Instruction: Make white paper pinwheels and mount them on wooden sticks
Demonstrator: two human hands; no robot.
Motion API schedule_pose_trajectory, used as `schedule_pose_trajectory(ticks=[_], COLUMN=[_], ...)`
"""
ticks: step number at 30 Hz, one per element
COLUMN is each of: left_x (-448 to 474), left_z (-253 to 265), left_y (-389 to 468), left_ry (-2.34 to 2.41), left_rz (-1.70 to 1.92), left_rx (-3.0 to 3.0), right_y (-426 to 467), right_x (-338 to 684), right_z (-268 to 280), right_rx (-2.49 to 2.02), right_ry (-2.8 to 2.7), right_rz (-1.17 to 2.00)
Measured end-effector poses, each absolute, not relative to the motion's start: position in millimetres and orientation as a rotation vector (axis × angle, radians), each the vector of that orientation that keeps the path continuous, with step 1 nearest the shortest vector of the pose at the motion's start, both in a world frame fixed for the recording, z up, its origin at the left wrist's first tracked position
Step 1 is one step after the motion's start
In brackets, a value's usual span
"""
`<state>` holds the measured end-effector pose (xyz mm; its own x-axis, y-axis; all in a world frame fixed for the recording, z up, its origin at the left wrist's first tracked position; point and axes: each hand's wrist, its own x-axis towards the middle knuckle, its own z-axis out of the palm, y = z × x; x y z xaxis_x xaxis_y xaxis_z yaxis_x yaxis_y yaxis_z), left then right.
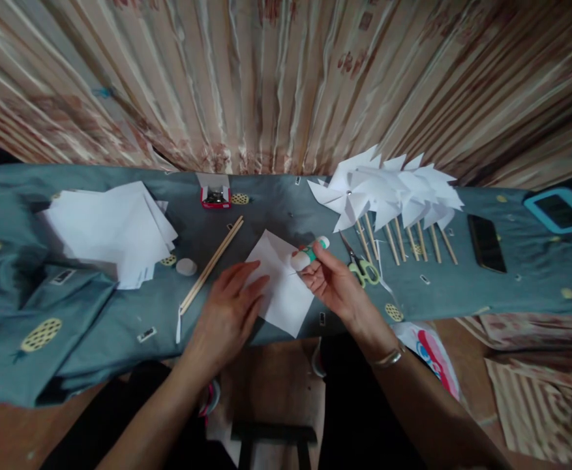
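A square white sheet of paper (pixel 286 301) lies turned at an angle on the cloth-covered table in front of me. My left hand (pixel 234 297) rests over its left edge, fingers stretched out and apart, holding nothing. Above the sheet's right side, my right hand (pixel 332 277) grips a green and white glue stick (pixel 311 252), its white end tilted down toward the paper. Whether the stick touches the sheet I cannot tell. A round white cap (pixel 186 266) sits left of my hands, beside two wooden sticks (pixel 212 264) lying together.
White paper pinwheels (pixel 388 189) on sticks lie at the right, near green-handled scissors (pixel 364 271). Farther right are a dark phone (pixel 487 243) and a blue-framed tablet (pixel 562 210). A paper stack (pixel 114 228) lies left; a small red box (pixel 215 196) stands at the back.
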<state>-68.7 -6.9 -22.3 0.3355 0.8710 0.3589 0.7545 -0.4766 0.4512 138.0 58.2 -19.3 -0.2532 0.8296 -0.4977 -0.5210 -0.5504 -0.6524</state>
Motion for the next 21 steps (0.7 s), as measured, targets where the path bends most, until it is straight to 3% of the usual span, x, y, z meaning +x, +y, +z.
schedule_pose_trajectory(ticks=[10,21], left_x=[-41,-39], left_z=[-47,-49], left_y=[-26,-26], left_ry=[1.472,1.487], left_rz=[0.591,0.573], left_rx=[2.437,2.438], right_y=[47,37], right_x=[135,134], right_z=[-27,-27], right_rx=[-1.249,-1.343], right_ry=[-1.174,-1.535], right_rz=[1.372,1.081])
